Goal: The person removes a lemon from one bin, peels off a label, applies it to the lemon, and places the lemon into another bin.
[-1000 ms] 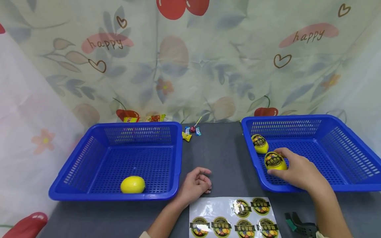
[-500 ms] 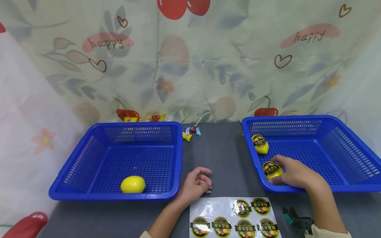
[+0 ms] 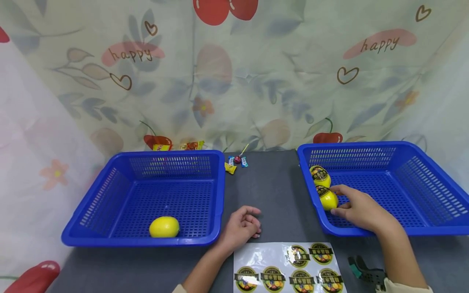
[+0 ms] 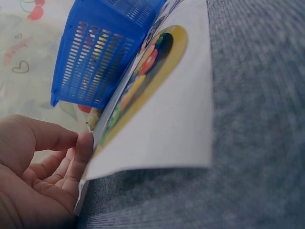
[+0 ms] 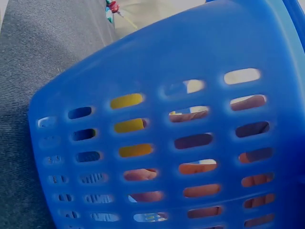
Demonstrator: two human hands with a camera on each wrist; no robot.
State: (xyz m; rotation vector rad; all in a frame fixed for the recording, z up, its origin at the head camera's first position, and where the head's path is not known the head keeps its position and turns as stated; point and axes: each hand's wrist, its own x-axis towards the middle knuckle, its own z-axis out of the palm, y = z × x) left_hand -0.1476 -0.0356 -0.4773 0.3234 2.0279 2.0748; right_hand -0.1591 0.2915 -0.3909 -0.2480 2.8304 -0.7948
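Labelled lemon [image 3: 327, 198] is seen in the right blue basket [image 3: 421, 179], against its left wall, just in front of a second labelled lemon [image 3: 320, 176], the two touching or nearly so. Ordered by size: the floral backdrop cloth [image 3: 234, 73] is hung behind the scene; the dark grey table [image 3: 275, 191] carries everything. The right blue basket is set at the right of the table and the left blue basket [image 3: 121, 191] at the left, well apart. The sticker sheet [image 3: 289, 268], printed with round black-and-yellow labels, is laid at the near edge between the baskets. The right hand [image 3: 360, 209] is reached over the near rim of the right basket, its thumb and fingertips curled about the labelled lemon. The left hand [image 3: 239, 228] is rested on the table just beside the sticker sheet, fingers loosely curled, nothing held; in the left wrist view its fingertips [image 4: 83, 145] are shown touching the sheet's edge. A plain lemon [image 3: 164, 227] is placed near the front wall of the left basket. A few wrapped sweets [image 3: 234, 162] are scattered at the far edge of the table between the baskets.
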